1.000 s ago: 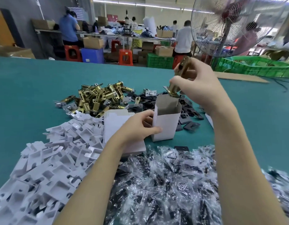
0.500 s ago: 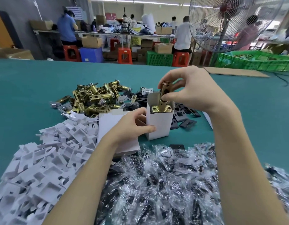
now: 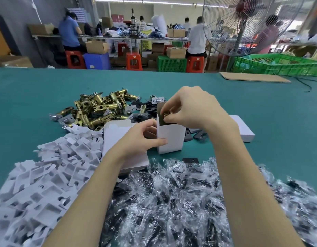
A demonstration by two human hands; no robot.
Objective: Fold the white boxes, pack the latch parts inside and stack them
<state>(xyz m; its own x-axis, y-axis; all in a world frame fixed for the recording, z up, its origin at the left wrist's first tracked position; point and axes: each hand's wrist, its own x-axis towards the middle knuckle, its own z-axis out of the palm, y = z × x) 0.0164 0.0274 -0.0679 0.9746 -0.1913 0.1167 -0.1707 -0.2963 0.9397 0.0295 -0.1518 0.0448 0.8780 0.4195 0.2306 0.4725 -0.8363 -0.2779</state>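
Head: brass latch (image 3: 166, 114) under right-hand fingers (image 3: 173, 118) (boxed).

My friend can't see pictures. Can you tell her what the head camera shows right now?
A right hand pushes a brass latch down into an upright white box that the left hand steadies on a green table. Piles of brass latches, white inserts and plastic bags surround it.

The teal table (image 3: 47, 90) holds brass latches (image 3: 98, 108), white inserts (image 3: 47, 175) (heaped), plastic-wrapped packets (image 3: 172, 202) and an upright white box (image 3: 171, 139).
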